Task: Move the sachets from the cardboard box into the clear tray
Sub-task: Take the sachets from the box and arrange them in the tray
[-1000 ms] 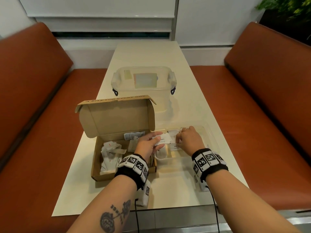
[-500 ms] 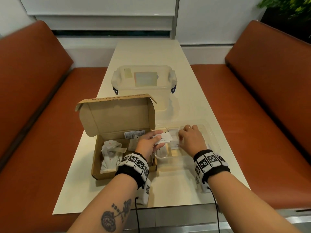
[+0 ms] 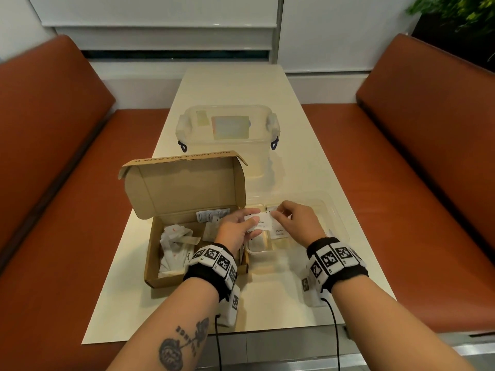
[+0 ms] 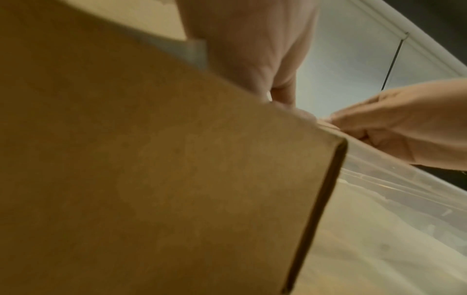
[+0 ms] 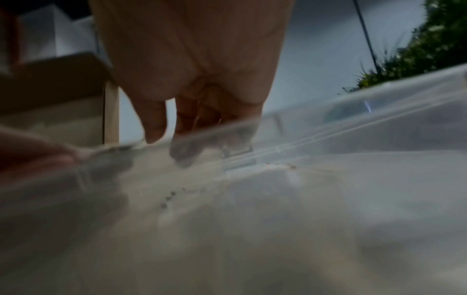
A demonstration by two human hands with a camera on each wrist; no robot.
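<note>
A person sits at a narrow cream table (image 3: 233, 84) between two rust-orange benches, both forearms reaching forward. An open cardboard box (image 3: 171, 279) lies on the table in front of the left arm, its lid standing up at the far side. Inside, at the left, sits a loose heap of white sachets (image 3: 175, 246), lying at mixed angles.

Just right of the box, touching or nearly touching it, is the clear tray (image 3: 336, 218), shallow and see-through. A white sachet marked "Pepper" (image 3: 279, 231) lies flat in the tray, below the right hand.

The left hand (image 3: 235, 228) hovers over the box's right edge, thumb and fingers pinching a small white sachet (image 3: 259, 221). This sachet is a flat rectangle held roughly level, its long axis running left to right, its free end pointing toward the tray. The right hand (image 3: 297, 223) is over the tray, its fingertips (image 3: 276, 214) narrowed together at that free end; whether they actually grip it cannot be told.

Farther along the table stands a lidded translucent storage tub (image 3: 227, 145) with blue clips. Both wrists wear black bands with square black-and-white markers. The wrist views are blurred, showing only cardboard, fingers and clear plastic.
</note>
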